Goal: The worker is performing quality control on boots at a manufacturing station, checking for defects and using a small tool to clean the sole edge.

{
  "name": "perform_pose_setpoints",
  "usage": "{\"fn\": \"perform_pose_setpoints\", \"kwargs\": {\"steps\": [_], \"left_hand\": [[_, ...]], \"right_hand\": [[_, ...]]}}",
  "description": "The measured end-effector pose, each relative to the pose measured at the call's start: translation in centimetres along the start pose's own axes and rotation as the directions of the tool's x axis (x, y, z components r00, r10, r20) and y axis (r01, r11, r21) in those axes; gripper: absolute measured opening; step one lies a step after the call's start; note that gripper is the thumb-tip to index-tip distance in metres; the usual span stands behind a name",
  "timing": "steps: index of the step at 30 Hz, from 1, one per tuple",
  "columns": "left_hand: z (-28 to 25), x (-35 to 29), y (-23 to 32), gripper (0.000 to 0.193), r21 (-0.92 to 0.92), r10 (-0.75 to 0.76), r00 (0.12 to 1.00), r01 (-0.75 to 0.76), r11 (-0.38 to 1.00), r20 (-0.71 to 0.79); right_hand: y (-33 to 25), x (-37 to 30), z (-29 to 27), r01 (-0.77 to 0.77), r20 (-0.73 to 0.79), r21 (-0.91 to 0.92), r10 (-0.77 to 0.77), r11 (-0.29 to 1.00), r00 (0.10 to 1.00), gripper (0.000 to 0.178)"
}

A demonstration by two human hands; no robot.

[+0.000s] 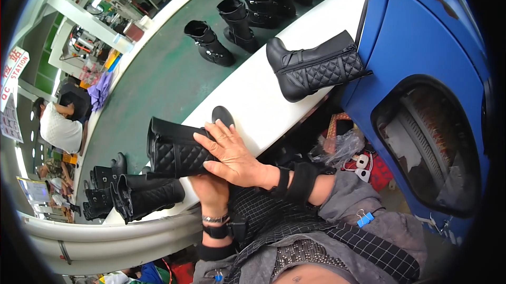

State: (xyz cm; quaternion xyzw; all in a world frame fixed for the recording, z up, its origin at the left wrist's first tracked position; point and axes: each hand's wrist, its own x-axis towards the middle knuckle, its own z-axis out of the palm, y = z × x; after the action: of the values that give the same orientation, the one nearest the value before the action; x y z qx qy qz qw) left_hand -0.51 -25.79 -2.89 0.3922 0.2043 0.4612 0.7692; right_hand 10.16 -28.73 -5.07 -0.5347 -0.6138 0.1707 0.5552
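A black quilted boot (pixel 179 149) lies on its side in front of me, its open top to the left and its rounded toe to the right. My left hand (pixel 211 190) holds it from below, with the fingers hidden beneath the boot and my other hand. Across the ankle area lies my right hand (pixel 230 155), fingers spread flat on the leather and thumb apart. A matching black boot (pixel 316 67) with a zipper and quilted panel lies on the white ledge to the right.
Several black boots (pixel 240 23) stand along the green belt (pixel 153 86); more black boots (pixel 147 197) lie at the left. The white ledge (pixel 237 91) runs beside the belt. A blue machine (pixel 421 31) with a brush behind its opening stands right. A person in white (pixel 62 128) sits across the belt.
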Motion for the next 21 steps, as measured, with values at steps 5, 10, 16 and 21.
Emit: {"fn": "perform_pose_setpoints", "kwargs": {"steps": [5, 10, 16, 21], "left_hand": [[-4.9, -3.1, -0.5, 0.081, 0.309, 0.059, 0.987, -0.011, 0.951, -0.149], [-4.5, -2.9, -0.9, 0.084, 0.69, 0.147, 0.987, -0.153, 0.708, 0.069], [-3.8, -1.5, -0.1, 0.071, 0.774, 0.178, 0.984, -0.132, 0.62, 0.026], [-5.2, -0.8, -0.5, 0.051, 0.704, 0.548, 0.836, -0.411, 0.579, 0.037]], "right_hand": [[1.8, 0.9, 1.0, -0.056, 0.176, 0.321, -0.001, 0.945, 0.984, 0.057], [0.7, -1.3, -1.2, -0.152, 0.213, 0.36, 0.078, 0.921, 0.974, 0.055], [-0.1, -2.3, -2.8, -0.384, 0.274, 0.588, 0.271, 0.712, 0.923, 0.045], [2.2, -5.1, -7.2, -0.299, -0.459, 0.413, 0.48, 0.86, 0.747, 0.028]]}}
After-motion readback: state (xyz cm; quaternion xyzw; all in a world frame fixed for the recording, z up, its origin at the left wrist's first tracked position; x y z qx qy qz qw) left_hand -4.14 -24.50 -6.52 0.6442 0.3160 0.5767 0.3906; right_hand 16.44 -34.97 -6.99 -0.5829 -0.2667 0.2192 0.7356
